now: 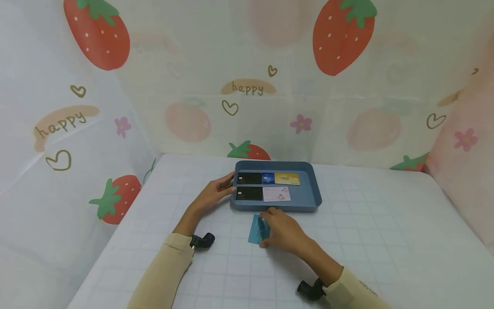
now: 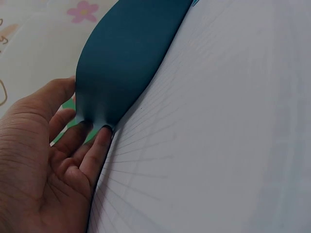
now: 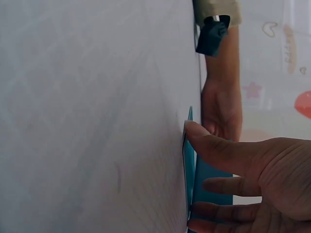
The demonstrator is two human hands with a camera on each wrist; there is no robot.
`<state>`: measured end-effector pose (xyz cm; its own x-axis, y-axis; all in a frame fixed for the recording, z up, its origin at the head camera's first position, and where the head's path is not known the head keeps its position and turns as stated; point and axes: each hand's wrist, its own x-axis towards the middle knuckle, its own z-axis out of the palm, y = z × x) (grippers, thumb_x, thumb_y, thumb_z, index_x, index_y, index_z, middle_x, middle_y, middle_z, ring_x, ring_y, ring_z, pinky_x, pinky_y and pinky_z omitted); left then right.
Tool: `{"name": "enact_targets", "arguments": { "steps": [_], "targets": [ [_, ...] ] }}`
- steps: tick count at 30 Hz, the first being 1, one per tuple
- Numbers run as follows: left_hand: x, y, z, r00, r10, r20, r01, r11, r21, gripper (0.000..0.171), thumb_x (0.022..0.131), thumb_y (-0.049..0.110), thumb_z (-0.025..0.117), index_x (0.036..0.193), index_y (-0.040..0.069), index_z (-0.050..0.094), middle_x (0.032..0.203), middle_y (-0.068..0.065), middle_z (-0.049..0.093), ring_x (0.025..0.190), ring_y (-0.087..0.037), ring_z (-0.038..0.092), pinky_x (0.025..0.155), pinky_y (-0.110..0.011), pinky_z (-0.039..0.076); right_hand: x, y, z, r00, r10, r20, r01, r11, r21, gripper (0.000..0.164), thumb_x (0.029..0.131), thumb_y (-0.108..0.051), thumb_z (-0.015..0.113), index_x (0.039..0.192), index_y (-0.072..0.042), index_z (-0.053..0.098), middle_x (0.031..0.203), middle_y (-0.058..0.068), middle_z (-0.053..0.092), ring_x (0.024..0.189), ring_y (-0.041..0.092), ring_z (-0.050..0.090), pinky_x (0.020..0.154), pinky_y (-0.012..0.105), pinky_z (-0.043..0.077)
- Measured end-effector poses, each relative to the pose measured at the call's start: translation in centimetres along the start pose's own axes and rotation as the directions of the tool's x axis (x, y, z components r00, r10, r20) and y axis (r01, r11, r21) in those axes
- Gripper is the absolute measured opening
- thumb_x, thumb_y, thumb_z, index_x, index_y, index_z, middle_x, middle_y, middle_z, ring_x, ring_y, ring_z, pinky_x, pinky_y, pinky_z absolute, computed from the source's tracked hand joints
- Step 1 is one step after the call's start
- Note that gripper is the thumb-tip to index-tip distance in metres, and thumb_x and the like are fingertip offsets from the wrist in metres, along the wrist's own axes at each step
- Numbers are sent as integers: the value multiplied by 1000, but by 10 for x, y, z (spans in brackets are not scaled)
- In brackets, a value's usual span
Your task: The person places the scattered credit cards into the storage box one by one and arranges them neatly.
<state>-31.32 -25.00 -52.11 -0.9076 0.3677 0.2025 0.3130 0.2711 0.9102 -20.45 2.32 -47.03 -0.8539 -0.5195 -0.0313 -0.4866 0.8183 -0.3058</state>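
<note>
My right hand [image 1: 287,231] pinches a teal card [image 1: 256,231] by opposite edges, thumb at the near side and fingers at the far side. In the right wrist view, the card [image 3: 188,170] lies low over the table, edge-on to the camera. A blue-grey tray [image 1: 306,195] sits just beyond it. Inside are two black cards [image 1: 248,193], a blue card [image 1: 268,178], a yellow card [image 1: 287,178] and a pale pink card [image 1: 276,194], in two rows. My left hand [image 1: 212,195] touches the tray's left end, fingertips against its outer wall in the left wrist view.
The white table [image 1: 366,240] carries a faint grid pattern. A strawberry-printed curtain [image 1: 247,56] hangs behind the tray and along both sides. Each wrist wears a black camera mount [image 1: 202,241].
</note>
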Motion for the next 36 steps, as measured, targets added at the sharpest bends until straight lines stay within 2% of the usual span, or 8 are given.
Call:
{"name": "enact_targets", "arguments": {
  "steps": [9,16,27,33,36],
  "targets": [
    [1,2,0,1000,-13,0,13,1000,-3,66,103,17,62,160,7,30,163,-12,30,145,-34,38,117,-48,34,0,2,2,999,-29,-22,29,999,24,81,67,-28,97,137,-7,62,125,13,61,107,25,55,97,45,53],
    [1,8,2,1000,-28,9,29,999,-15,65,103,11,61,159,3,28,163,-15,29,146,-35,37,117,-49,33,-1,3,1,1000,-17,-2,17,998,62,88,64,-26,99,139,-6,59,122,13,60,105,25,52,96,46,51],
    [-1,4,1,1000,-3,2,3,1000,-3,66,102,20,64,159,10,32,163,-10,32,144,-31,41,116,-46,35,-4,6,2,999,-30,24,27,989,142,95,62,-23,100,144,-6,54,127,13,55,109,26,51,101,47,49],
    [-2,4,1,1000,-3,-1,3,1000,-1,66,102,22,64,159,10,33,163,-9,33,144,-29,41,116,-44,36,-5,7,0,998,-63,17,61,994,93,98,62,-29,100,145,-6,54,125,12,58,108,25,50,101,49,48],
    [-2,3,1,1000,1,1,-1,1000,-13,67,102,22,64,159,10,33,163,-9,32,144,-29,41,116,-44,35,-7,7,-2,999,-48,18,47,997,69,97,61,-32,100,143,-8,56,127,12,59,110,26,51,103,51,48]
  ]
}}
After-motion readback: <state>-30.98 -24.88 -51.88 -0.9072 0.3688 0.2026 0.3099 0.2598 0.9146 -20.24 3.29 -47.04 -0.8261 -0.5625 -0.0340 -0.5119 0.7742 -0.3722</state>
